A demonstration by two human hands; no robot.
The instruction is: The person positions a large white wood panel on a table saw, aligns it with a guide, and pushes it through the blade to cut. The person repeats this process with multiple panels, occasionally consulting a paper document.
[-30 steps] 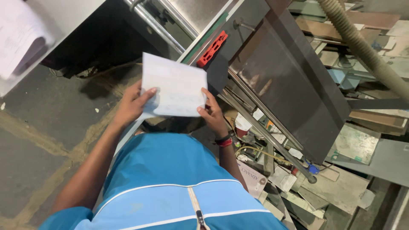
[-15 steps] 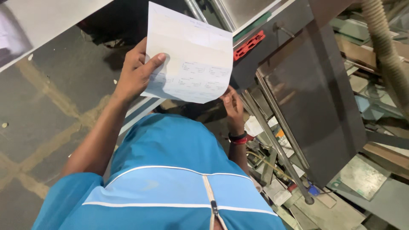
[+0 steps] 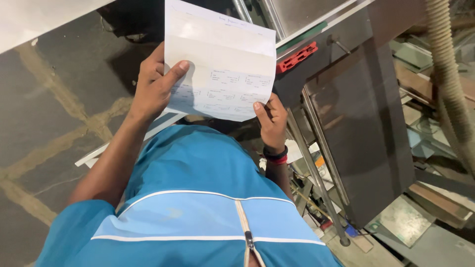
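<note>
A white sheet of paper (image 3: 220, 59), creased across and printed with small blocks of text, is held up in front of me. My left hand (image 3: 153, 86) grips its left edge, thumb laid across the front. My right hand (image 3: 271, 118) pinches the lower right corner; a dark and red band sits on that wrist. Below the paper I see my blue shirt (image 3: 198, 198) with a white stripe and a zip.
A dark metal machine cabinet (image 3: 361, 113) stands close on the right, with a red plastic part (image 3: 297, 57) on its top edge. A ribbed beige hose (image 3: 445, 74) hangs at far right. Scrap pieces and plates (image 3: 401, 217) litter the floor there. Concrete floor (image 3: 44, 123) lies left.
The paper has been unfolded and raised from a small folded sheet to a taller open one. My right hand moved back onto its lower corner.
</note>
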